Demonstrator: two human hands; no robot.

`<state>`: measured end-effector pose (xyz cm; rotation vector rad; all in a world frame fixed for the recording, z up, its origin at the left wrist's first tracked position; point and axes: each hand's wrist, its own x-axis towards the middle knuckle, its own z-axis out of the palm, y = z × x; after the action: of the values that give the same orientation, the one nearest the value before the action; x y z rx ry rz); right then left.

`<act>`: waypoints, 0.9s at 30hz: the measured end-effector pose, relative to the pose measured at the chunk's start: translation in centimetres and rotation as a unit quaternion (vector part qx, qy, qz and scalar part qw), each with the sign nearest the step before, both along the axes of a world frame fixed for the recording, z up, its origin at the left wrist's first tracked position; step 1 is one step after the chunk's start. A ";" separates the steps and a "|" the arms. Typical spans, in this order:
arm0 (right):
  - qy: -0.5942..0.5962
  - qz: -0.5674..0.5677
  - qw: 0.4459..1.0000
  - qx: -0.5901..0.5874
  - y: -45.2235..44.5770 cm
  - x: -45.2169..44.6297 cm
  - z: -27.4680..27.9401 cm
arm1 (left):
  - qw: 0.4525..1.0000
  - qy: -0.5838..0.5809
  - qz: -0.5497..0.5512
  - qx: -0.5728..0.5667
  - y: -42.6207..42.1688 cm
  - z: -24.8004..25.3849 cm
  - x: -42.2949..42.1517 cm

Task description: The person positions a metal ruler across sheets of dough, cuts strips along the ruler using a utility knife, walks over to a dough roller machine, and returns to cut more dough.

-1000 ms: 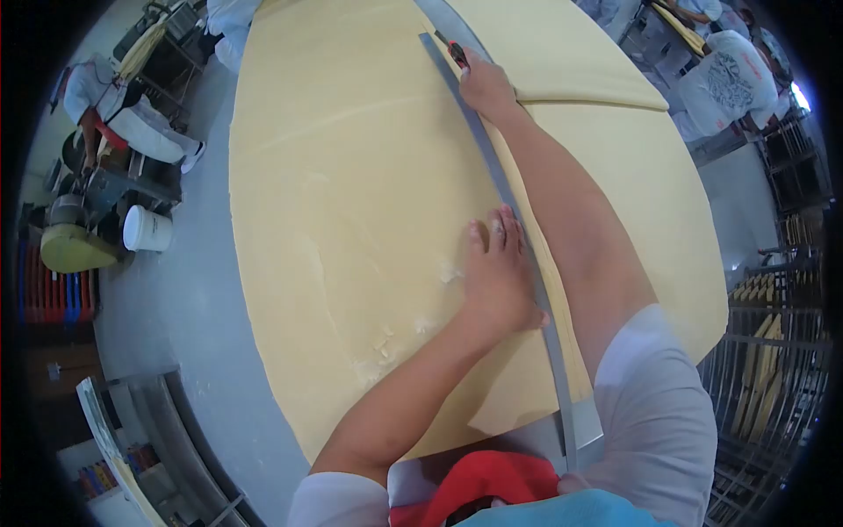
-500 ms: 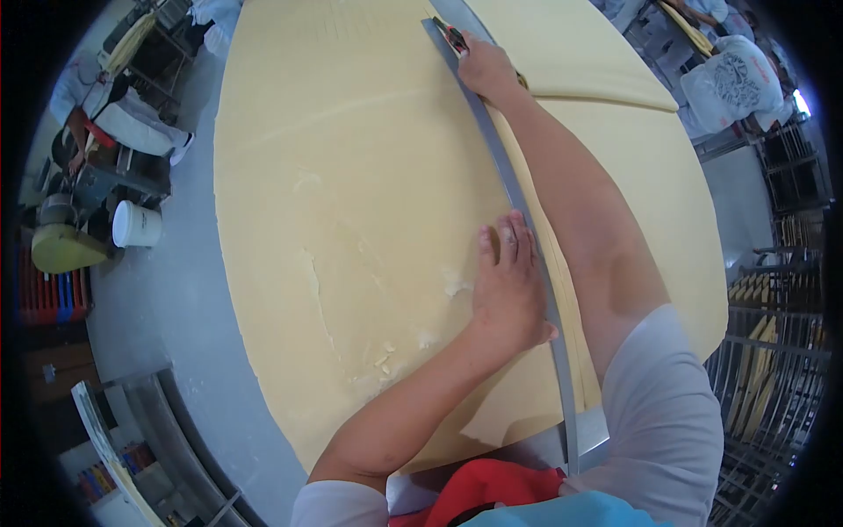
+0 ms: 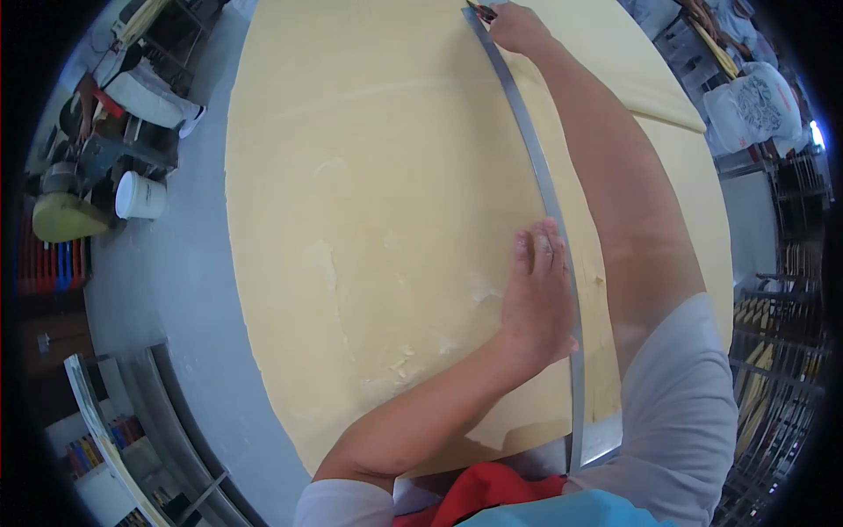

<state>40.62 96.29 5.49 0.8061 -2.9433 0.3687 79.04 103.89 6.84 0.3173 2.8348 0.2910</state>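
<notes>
A wide pale-yellow dough sheet point(image 3: 395, 211) covers the table in front of me. Along its right part runs a long thin metal straightedge point(image 3: 533, 145), reaching from the far side to the near edge by my body. My left hand point(image 3: 537, 299) lies on the dough against the straightedge, fingers stretched forward and thumb toward its near part. At the far end, my right hand point(image 3: 520, 31) is closed round a small cutter point(image 3: 481, 11) with a dark and reddish handle. Its blade is too small to make out. A narrow dough strip point(image 3: 597, 307) lies right of the straightedge.
More dough with a folded edge point(image 3: 669, 120) lies to the right. Dough scraps point(image 3: 401, 362) rest on the sheet near my left forearm. A white bucket point(image 3: 140, 196) and a person point(image 3: 149, 97) are at left. Wire racks point(image 3: 773, 351) stand at right.
My right hand and the cutter sit higher in view, at the straightedge's far end. The whole view has shifted, with the dough and my left hand appearing further right.
</notes>
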 end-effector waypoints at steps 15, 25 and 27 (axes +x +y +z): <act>-0.058 0.058 0.996 0.018 8.6 9.4 2.0 | 1.000 -0.003 -0.005 -0.003 0.1 0.7 0.6; -0.112 0.033 0.993 0.011 22.2 30.2 4.0 | 1.000 0.007 0.006 -0.007 1.5 0.9 1.2; -0.160 0.008 0.987 -0.007 25.3 35.5 4.5 | 0.999 0.011 0.020 -0.038 2.3 0.2 0.9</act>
<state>76.12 121.62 9.97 0.8420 -3.2241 0.5705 79.91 106.23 7.07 0.2502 2.8675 0.1887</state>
